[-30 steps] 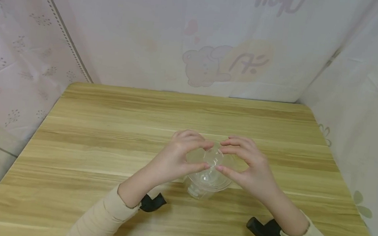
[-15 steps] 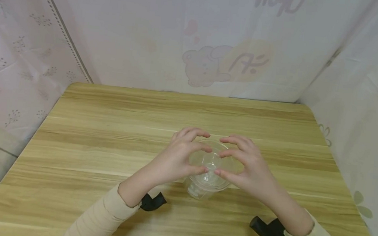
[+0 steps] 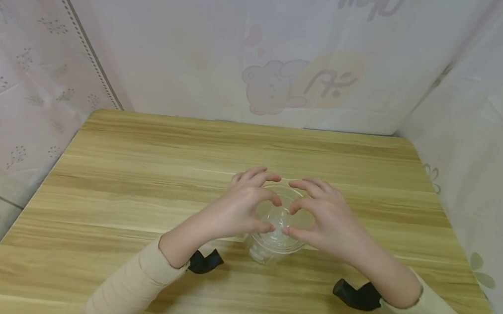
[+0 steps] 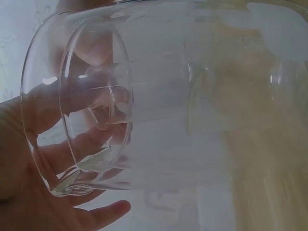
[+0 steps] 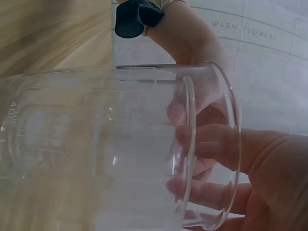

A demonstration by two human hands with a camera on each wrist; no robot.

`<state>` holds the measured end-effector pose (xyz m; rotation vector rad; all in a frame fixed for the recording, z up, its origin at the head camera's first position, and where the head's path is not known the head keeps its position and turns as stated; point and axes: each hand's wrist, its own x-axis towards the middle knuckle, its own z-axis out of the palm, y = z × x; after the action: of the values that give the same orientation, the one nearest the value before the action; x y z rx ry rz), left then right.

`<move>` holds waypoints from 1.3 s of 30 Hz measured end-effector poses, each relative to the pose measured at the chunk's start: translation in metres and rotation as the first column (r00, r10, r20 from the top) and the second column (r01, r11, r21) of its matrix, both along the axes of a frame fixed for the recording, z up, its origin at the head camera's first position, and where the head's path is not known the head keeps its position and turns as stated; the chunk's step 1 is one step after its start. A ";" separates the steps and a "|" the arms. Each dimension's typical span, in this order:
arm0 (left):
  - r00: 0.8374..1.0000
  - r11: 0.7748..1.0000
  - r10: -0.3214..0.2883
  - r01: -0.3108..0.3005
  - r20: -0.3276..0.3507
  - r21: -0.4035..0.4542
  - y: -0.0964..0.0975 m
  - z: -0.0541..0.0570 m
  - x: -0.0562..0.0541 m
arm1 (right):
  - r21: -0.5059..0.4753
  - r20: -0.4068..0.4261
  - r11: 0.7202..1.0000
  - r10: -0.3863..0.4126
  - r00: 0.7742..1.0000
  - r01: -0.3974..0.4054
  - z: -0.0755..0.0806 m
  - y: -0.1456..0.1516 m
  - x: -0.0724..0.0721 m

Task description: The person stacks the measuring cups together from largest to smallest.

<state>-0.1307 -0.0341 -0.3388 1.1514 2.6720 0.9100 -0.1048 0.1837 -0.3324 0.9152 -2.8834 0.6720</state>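
Observation:
A clear beaker (image 3: 262, 254) stands on the table, with print on its side in the right wrist view. A second clear rim (image 5: 190, 144) shows inside its outer rim, like one vessel nested in another. My left hand (image 3: 243, 207) arches over the left of the mouth, thumb and fingers curved and apart. From the other side my right hand (image 3: 328, 217) mirrors it, its thumb tip close to the left thumb tip. Seen through the glass in the left wrist view, fingers (image 4: 79, 98) lie around the rim end. Nothing plainly shows pinched by either hand.
The wood-grain table (image 3: 142, 177) runs out on all sides of the beaker. Patterned cloth (image 3: 189, 47) hangs behind it and at both sides. A black device (image 3: 206, 261) sits at the left wrist, another black device (image 3: 357, 295) at the right.
The fingers have spread; a clear shape between the fingertips a second ago no longer shows there, and the round rim is plainer below. The right hand has shifted slightly left. The beaker stays put.

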 end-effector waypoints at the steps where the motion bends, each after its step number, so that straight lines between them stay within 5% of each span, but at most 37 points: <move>1: 1.000 1.000 -0.004 0.004 0.001 -0.008 0.000 0.000 0.000 | 0.020 0.005 1.000 -0.003 1.000 0.003 0.002 -0.001 0.000; 10: 1.000 0.993 -0.018 0.020 0.018 -0.114 0.005 0.005 -0.003 | 0.175 0.006 0.985 -0.004 1.000 0.003 0.011 -0.008 -0.003; 20: 0.999 0.962 -0.012 0.020 0.033 -0.274 0.014 0.010 -0.006 | 0.279 0.072 0.960 -0.037 0.997 0.015 0.018 -0.016 -0.004; 39: 1.000 0.910 -0.023 0.012 -0.021 -0.414 0.027 0.011 -0.007 | 0.423 0.086 0.906 -0.073 0.994 0.030 0.018 -0.029 -0.007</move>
<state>-0.1381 -0.0074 -0.3274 1.0850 2.6814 0.2950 -0.1116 0.1551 -0.3143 0.8539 -3.1958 0.0827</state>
